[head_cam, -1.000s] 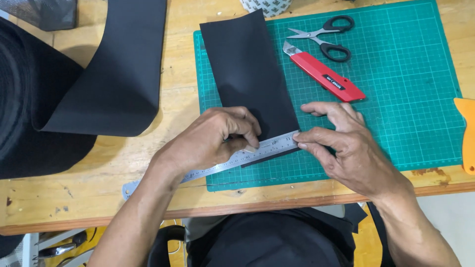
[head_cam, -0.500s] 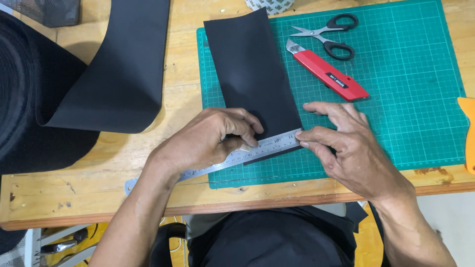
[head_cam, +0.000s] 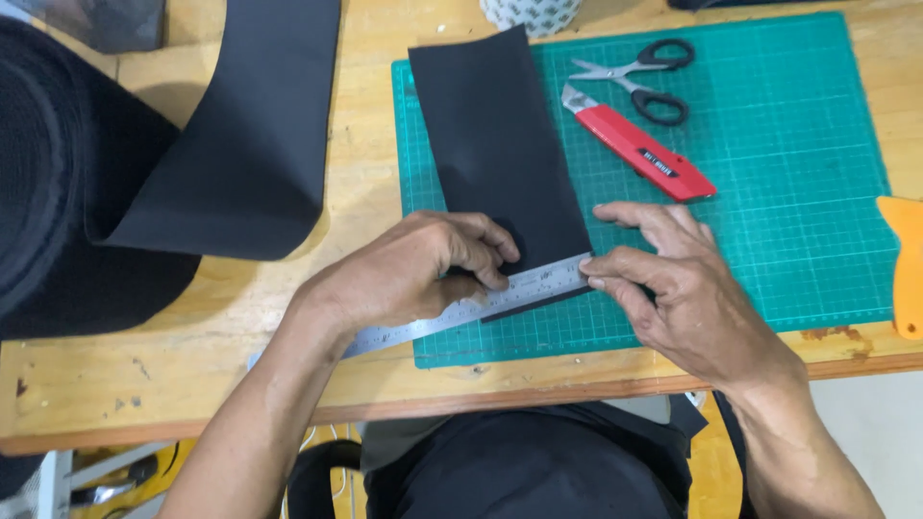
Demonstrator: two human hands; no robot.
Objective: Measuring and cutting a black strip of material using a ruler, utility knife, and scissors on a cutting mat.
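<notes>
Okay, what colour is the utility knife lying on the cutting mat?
Red, with a bare metal blade tip; the utility knife shows clearly in the head view.
</notes>
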